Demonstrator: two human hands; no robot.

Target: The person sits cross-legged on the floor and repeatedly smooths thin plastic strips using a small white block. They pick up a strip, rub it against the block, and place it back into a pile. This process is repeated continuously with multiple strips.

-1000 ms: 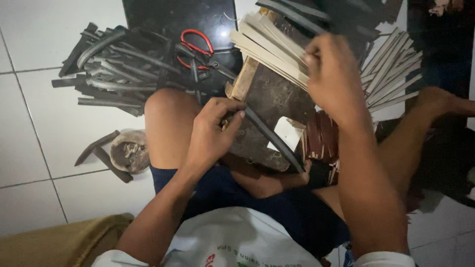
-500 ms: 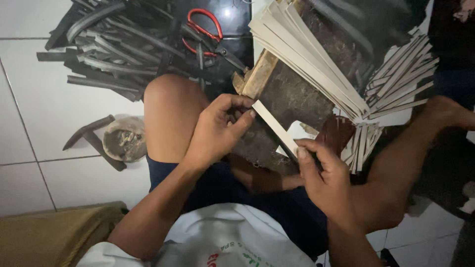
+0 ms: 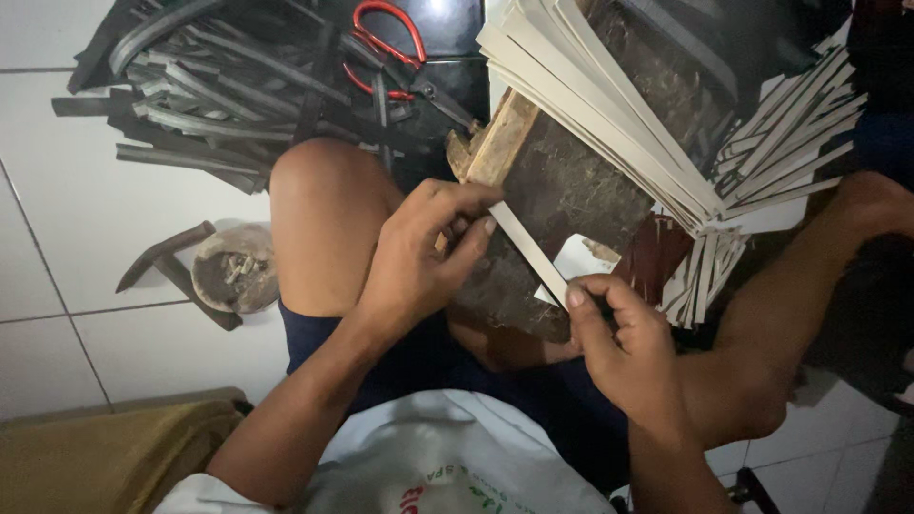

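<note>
Pinching pale strip, both hands' grip closed

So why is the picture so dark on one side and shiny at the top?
Head view: the white floor tiles at left catch the light, while the right side falls into deep shadow; a bright glare spot sits on the glossy black surface by the red scissors; the left hand, right hand and pale strip look fairly sharp.

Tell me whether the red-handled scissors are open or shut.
Open: the red-handled scissors lie on the dark strips with their two handle loops spread apart.
</note>
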